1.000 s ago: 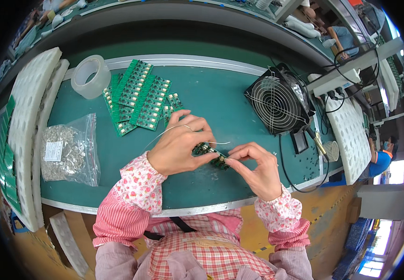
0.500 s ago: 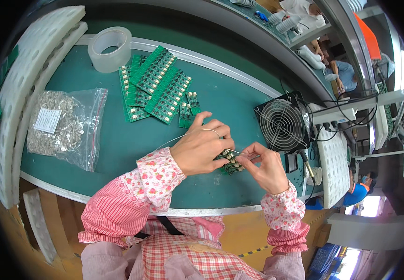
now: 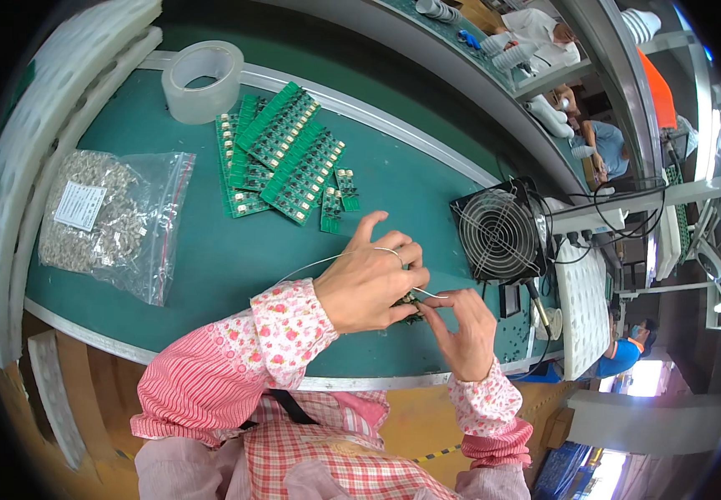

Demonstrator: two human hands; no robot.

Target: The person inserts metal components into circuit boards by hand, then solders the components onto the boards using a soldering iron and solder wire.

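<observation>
My left hand [image 3: 369, 279] is curled over a small green circuit board [image 3: 411, 310] with pale components, gripping it between thumb and fingers. Most of this board is hidden under the fingers. A thin silvery wire [image 3: 320, 262] runs across the back of that hand, and its free end sticks out beyond the fingertips toward the right. At the board's right edge, thumb and forefinger of my right hand [image 3: 465, 332] are pinched together; what lies between them is too small to make out. Beyond my left hand lie small loose boards [image 3: 331, 210] and a pile of longer board panels [image 3: 304, 173].
A zip bag of small metal parts [image 3: 102, 217] lies at left, beside upright white foam trays [image 3: 77, 108]. A clear tape roll [image 3: 202, 83] stands at the back. At right are a fan [image 3: 498, 233], a soldering iron [image 3: 537, 304] and cables. Co-workers sit beyond.
Both hands have shifted slightly nearer to me, and the right one has moved a little left. The board has turned further under my left fingers, so less of it shows.
</observation>
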